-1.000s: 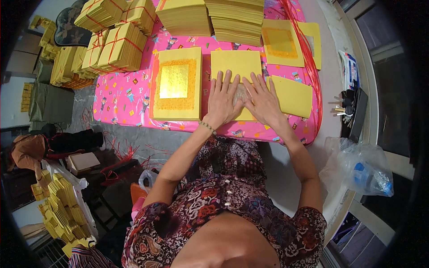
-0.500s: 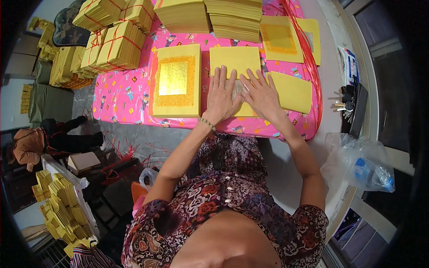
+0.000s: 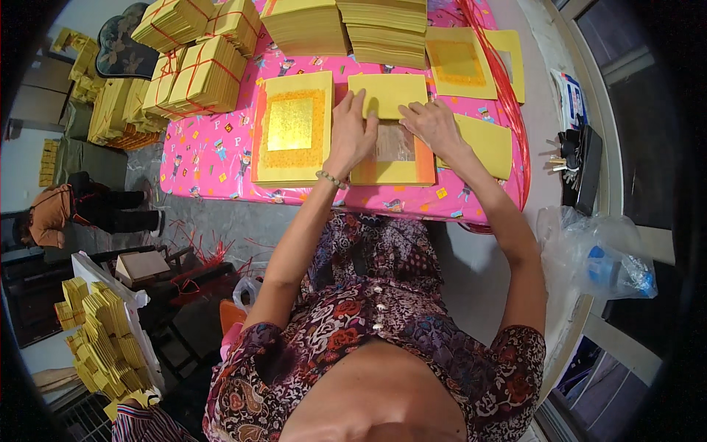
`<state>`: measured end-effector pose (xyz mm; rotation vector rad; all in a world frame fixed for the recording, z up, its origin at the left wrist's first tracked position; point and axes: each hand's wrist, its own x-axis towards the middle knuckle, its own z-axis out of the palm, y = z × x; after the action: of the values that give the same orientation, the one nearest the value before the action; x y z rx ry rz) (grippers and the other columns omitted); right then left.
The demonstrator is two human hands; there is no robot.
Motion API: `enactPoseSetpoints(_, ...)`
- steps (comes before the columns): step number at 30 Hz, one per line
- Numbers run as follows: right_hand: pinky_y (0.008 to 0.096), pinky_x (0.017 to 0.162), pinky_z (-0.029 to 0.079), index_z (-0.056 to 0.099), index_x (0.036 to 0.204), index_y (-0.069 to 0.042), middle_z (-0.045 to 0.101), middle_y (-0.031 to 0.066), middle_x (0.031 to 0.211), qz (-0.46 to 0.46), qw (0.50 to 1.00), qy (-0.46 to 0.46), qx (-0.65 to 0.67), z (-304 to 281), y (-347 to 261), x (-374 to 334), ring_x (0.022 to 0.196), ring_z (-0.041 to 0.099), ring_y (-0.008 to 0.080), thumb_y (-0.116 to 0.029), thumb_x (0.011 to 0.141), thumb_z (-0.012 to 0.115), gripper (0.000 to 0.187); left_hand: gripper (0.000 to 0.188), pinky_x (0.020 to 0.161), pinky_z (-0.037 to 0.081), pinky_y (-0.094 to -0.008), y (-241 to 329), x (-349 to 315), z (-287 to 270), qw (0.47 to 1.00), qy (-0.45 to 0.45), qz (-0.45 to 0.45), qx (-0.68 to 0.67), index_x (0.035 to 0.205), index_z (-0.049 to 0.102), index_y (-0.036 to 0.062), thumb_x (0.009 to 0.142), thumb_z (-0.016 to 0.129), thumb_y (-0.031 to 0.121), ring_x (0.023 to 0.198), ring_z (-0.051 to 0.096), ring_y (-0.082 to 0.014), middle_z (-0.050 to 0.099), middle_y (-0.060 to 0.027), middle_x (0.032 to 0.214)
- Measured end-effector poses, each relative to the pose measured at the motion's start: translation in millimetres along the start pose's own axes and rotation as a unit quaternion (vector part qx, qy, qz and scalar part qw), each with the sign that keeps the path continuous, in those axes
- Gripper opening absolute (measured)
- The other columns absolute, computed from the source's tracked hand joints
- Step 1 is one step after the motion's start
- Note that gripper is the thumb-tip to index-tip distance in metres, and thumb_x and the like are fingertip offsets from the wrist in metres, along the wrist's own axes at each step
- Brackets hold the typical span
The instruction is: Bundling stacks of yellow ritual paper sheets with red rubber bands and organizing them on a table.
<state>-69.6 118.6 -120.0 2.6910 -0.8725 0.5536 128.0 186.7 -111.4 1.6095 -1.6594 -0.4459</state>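
A yellow paper sheet (image 3: pixel 387 99) lies on its pile in front of me, its far part folded toward me. Below the fold show a silvery patch (image 3: pixel 394 144) and orange side bands. My left hand (image 3: pixel 352 134) rests on the fold's left part, fingers and thumb apart. With curled fingers, my right hand (image 3: pixel 433 127) grips the fold's near edge at the right. A pile of yellow paper with a gold foil square (image 3: pixel 290 125) on an orange ground sits left of my left hand. To the right, a plain yellow sheet (image 3: pixel 486 147) lies partly behind my right hand.
Tall stacks of yellow paper (image 3: pixel 383 40) and bundles tied with red string (image 3: pixel 202 77) stand across the pink patterned table cover (image 3: pixel 213 173). Red strands (image 3: pixel 508 121) hang down its right side. Beyond are keys (image 3: pixel 567 166) and a clear plastic bag (image 3: pixel 596 258). A person (image 3: pixel 88 210) is at far left.
Both hands were spread flat on the folded sheet. They have lifted and drawn apart, the left moving left, the right curling its fingers at the fold, uncovering the silvery patch.
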Motion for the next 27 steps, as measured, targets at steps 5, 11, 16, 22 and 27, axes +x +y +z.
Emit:
enactPoseSetpoints(5, 0.0347, 0.068, 0.045, 0.063, 0.095, -0.012, 0.063, 0.0028, 0.076, 0.039, 0.997, 0.054, 0.048, -4.1, 1.3, -0.7, 0.062, 0.062, 0.0210, -0.022, 0.083, 0.068, 0.017, 0.066, 0.103, 0.034, -0.0491, -1.8, 15.7, 4.6, 0.992, 0.057, -0.068, -0.085, 0.143, 0.027, -0.0076, 0.093, 0.055, 0.026, 0.113, 0.045, -0.0472, 0.048, -0.0353, 0.121)
enactPoseSetpoints(11, 0.0343, 0.068, 0.046, 0.067, 0.110, -0.014, 0.068, 0.0014, 0.088, 0.056, 0.996, 0.050, 0.038, -8.8, -2.2, 3.4, 0.073, 0.064, 0.0193, -0.024, 0.086, 0.067, 0.026, 0.067, 0.061, 0.049, -0.0266, -8.8, 34.6, 10.5, 0.856, 0.061, -0.243, -0.452, 0.146, 0.017, -0.0018, 0.093, 0.056, 0.013, 0.082, 0.057, -0.0143, 0.047, -0.0134, 0.123)
enactPoseSetpoints(16, 0.0375, 0.079, 0.048, 0.065, 0.113, -0.012, 0.066, 0.0080, 0.099, 0.121, 0.977, 0.151, 0.086, -37.3, 0.9, -3.5, 0.081, 0.065, 0.0237, -0.025, 0.084, 0.069, 0.032, 0.057, 0.067, 0.052, -0.0293, 20.7, 31.8, 2.8, 0.849, 0.112, -0.230, -0.463, 0.140, 0.030, -0.0017, 0.088, 0.052, 0.004, 0.085, 0.058, -0.0150, 0.055, -0.0106, 0.109)
enactPoseSetpoints(22, 0.0349, 0.086, 0.050, 0.056, 0.128, -0.006, 0.061, 0.0184, 0.117, 0.369, 0.848, 0.228, 0.305, -67.2, 13.4, -49.5, 0.095, 0.066, 0.0250, -0.020, 0.093, 0.061, 0.039, 0.050, 0.075, 0.053, -0.0292, 61.6, 21.6, 8.3, 0.858, -0.001, -0.169, -0.485, 0.132, 0.045, 0.0003, 0.083, 0.054, -0.001, 0.091, 0.061, -0.0161, 0.060, -0.0089, 0.106)
enactPoseSetpoints(27, 0.0291, 0.079, 0.051, 0.050, 0.133, -0.001, 0.059, 0.0166, 0.113, 0.444, 0.753, 0.220, 0.434, -65.6, 31.1, -120.9, 0.093, 0.065, 0.0177, -0.012, 0.094, 0.058, 0.041, 0.048, 0.070, 0.051, -0.0274, 74.4, 12.6, 55.4, 0.871, -0.107, -0.133, -0.461, 0.129, 0.046, -0.0034, 0.084, 0.060, 0.004, 0.082, 0.062, -0.0146, 0.064, -0.0077, 0.096)
